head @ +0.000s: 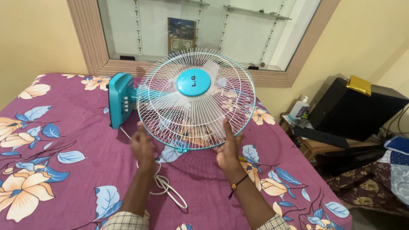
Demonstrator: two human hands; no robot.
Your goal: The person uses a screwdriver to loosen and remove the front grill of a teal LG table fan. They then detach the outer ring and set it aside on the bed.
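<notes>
We noted the teal table fan (194, 100) mid-frame, our right hand (228, 149) spread open against its lower grille rim, left hand (142, 147) open, just left of it, gripping nothing.

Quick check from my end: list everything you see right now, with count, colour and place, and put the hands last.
fan: one, teal with a white wire grille, lying on the bed, grille facing the camera
power cord: one, white, coiled on the bedsheet between the forearms
bedsheet: one, purple with blue and cream flowers, covering the bed
pump bottle: one, white, on the small wooden table at right
black box: one, beside that table, a gold item on top
wall niche: one, wood-framed, glass shelves, behind the bed
left hand: open, at the grille's lower left rim
right hand: open, fingers against the grille's lower right rim
</notes>
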